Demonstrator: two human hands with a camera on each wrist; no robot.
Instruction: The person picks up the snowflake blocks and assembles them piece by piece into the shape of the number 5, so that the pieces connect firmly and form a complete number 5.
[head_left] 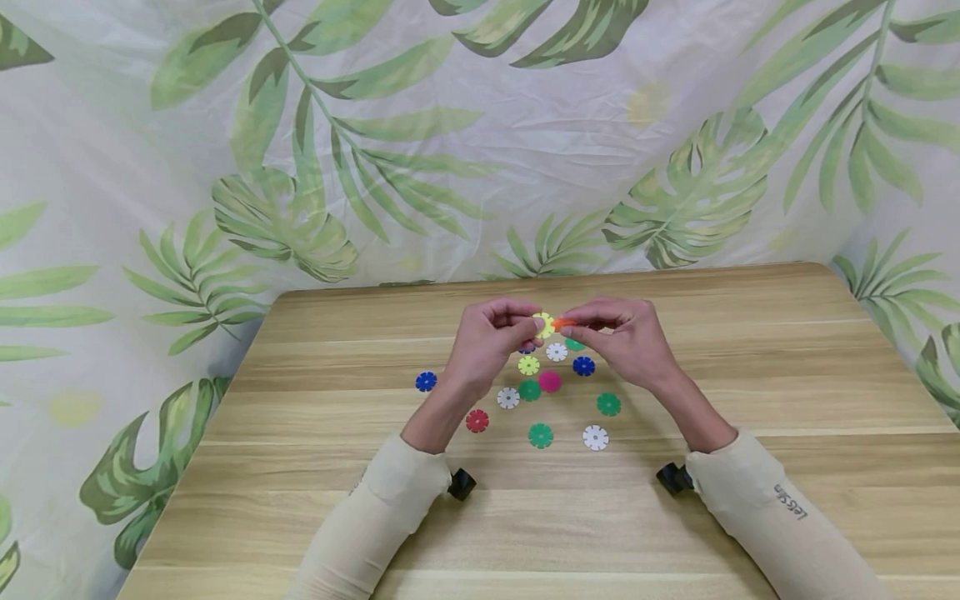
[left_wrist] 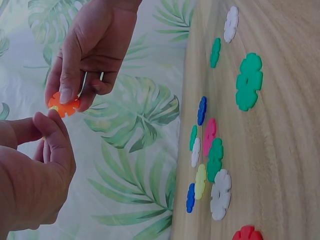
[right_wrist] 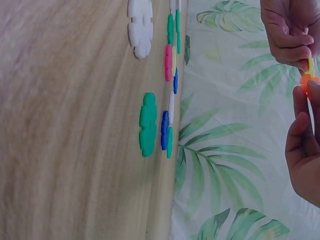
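Note:
Above the far half of the table, my left hand pinches a yellow notched disc between thumb and fingers. Facing it, my right hand pinches an orange notched disc. The two discs meet edge to edge, set at an angle to each other. In the left wrist view the orange disc shows its round notched rim, while the yellow one is mostly hidden by the left fingers. From the right wrist view the yellow disc stands edge-on against the orange one; whether their slots interlock I cannot tell.
Several notched discs lie scattered on the wooden table below the hands, among them a red disc, a pink disc, a white disc, a green disc and a blue disc. A leaf-print cloth hangs behind the table.

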